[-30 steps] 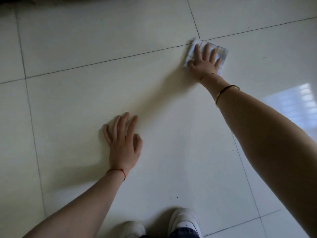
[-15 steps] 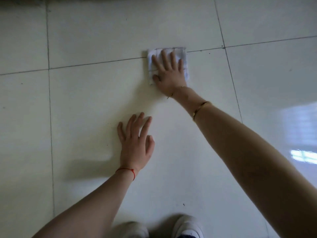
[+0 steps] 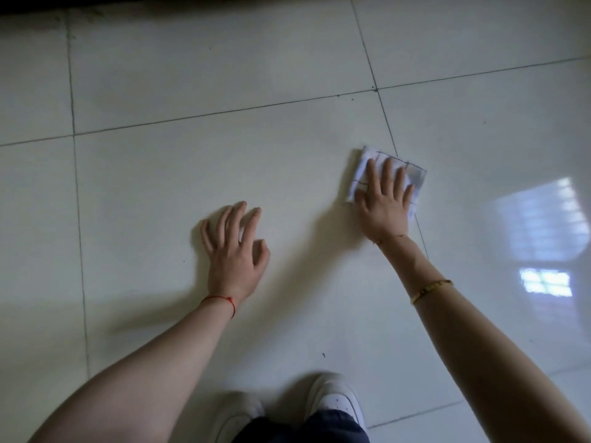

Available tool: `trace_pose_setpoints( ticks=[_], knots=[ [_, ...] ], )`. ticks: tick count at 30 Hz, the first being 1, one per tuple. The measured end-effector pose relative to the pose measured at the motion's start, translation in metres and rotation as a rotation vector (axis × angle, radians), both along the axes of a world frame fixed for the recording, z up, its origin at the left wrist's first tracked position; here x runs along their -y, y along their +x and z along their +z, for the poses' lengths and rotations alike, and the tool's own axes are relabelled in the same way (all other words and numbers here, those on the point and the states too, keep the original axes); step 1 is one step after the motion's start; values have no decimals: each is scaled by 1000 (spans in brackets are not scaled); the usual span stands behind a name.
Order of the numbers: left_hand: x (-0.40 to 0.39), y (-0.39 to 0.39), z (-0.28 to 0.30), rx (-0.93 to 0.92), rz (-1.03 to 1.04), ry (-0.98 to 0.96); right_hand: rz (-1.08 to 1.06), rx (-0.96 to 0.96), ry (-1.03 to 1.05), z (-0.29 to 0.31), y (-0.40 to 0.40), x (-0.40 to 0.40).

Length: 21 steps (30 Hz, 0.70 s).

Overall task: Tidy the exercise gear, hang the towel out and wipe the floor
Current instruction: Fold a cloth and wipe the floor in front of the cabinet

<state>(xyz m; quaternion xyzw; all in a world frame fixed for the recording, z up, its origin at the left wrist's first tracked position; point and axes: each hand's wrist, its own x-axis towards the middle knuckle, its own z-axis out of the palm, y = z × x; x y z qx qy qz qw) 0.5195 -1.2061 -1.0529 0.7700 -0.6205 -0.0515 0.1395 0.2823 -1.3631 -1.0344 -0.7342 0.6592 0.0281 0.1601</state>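
A small folded white cloth (image 3: 415, 177) with thin dark grid lines lies flat on the pale tiled floor (image 3: 192, 161). My right hand (image 3: 385, 203) presses down on it with fingers spread, covering most of the cloth; only its top and right edges show. My left hand (image 3: 235, 251) rests palm down on the bare tile to the left, fingers apart, holding nothing. A red string circles my left wrist and a gold bangle my right forearm.
Dark grout lines cross the glossy tiles. A bright window reflection (image 3: 540, 238) shines on the floor at the right. My white shoes (image 3: 332, 401) show at the bottom edge. A dark band (image 3: 128, 3) runs along the top edge.
My right hand has slid the cloth back toward me and to the right, off the grout line it was on. My left hand stays planted on the tile.
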Motion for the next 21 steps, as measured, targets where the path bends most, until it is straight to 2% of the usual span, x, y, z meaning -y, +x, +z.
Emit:
trace_pose_setpoints(
  ticks=[3,11,16,21],
  knots=[
    [-1,-1,0,24,13,47,9,3,19,3,-2,-21],
    [1,-6,2,63,43,41,250,104,11,9,16,-120],
    [19,-18,8,39,114,1,59,41,-15,5,-10,-140],
    [33,-28,3,29,17,-5,-196,9,8,7,-53,-117]
  ],
)
